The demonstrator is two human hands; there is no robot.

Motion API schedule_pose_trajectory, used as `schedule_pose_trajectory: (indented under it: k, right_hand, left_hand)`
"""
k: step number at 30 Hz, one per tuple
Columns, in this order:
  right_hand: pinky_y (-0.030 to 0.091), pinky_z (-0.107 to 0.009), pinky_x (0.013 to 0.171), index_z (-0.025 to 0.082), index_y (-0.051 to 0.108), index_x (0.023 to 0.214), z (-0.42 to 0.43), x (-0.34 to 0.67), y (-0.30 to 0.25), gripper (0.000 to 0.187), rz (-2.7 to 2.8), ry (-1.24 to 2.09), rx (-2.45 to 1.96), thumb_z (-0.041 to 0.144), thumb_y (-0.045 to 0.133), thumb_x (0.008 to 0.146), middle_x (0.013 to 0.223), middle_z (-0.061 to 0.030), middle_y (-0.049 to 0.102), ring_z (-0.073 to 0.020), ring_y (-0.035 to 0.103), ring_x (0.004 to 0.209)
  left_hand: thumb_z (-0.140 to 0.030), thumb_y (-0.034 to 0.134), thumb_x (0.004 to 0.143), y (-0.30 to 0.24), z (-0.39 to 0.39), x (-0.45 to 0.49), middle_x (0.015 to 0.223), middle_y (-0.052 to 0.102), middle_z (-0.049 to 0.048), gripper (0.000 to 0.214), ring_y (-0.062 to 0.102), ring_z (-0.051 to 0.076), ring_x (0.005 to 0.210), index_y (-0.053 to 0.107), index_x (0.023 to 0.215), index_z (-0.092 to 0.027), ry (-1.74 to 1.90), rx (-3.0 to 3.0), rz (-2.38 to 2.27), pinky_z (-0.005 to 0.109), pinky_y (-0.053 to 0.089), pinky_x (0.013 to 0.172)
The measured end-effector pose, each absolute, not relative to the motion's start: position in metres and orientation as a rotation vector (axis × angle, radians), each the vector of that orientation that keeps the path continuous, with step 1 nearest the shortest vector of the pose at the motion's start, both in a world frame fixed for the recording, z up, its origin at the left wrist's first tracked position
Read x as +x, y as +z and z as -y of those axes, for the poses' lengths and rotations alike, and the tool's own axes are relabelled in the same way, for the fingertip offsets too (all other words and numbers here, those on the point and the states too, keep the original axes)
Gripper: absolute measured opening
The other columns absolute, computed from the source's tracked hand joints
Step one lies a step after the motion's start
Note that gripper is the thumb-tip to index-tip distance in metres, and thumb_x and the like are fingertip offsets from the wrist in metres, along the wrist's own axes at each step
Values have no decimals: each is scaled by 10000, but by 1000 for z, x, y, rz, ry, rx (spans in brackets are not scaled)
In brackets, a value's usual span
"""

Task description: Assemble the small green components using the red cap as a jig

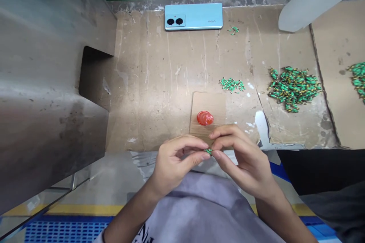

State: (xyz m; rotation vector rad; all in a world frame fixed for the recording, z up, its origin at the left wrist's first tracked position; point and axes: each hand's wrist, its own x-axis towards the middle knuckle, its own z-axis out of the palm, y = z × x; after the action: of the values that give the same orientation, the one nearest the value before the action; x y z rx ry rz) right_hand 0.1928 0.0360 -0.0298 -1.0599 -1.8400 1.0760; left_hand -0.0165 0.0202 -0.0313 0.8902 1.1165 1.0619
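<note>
My left hand (179, 159) pinches a small green piece (209, 152) between thumb and forefinger, just over the table's front edge. Thumb and fingertips of my right hand (242, 155) close on the same piece from the other side. Its exact kind is too small to tell; it has the green of the little parts on the table. Just beyond my fingers a small red dish (205, 118) rests on a cardboard piece (196, 100). Past it lies a loose cluster of small green parts (232, 84).
A large heap of green and gold parts (295, 88) lies to the right, with another heap (358, 79) at the right edge. A light blue phone (196, 17) lies at the back. A white tube (316, 2) slants in from above right. A metal housing (54, 83) stands left.
</note>
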Motion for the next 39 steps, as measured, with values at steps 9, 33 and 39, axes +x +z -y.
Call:
schedule_pose_trajectory:
  k: [9, 33, 39]
  right_hand:
    - [653, -296, 717, 266, 729, 1098, -40, 196, -29, 106, 1817, 1160, -1018, 165, 708, 1118, 1135, -79, 766, -222, 779, 998]
    - [689, -300, 775, 257, 757, 1085, -51, 199, -22, 96, 1862, 1241, -974, 189, 708, 1132, 1117, -81, 789, -212, 792, 1008]
    - [692, -300, 806, 261, 766, 1093, -52, 200, -17, 130, 1881, 1256, -956, 141, 719, 1107, 1112, -61, 794, -199, 786, 1002]
  left_hand:
    - [-237, 1048, 847, -36, -21, -18, 930, 891, 74, 126, 852, 189, 846, 958, 933, -252, 1154, 972, -1068, 217, 703, 740]
    - [-204, 1023, 879, -38, -21, -18, 914, 874, 62, 118, 840, 188, 859, 953, 954, -262, 1144, 1039, -1039, 228, 692, 741]
    - [-252, 1038, 867, -37, -21, -18, 893, 855, 55, 107, 820, 176, 811, 934, 892, -243, 1107, 972, -1044, 218, 695, 708]
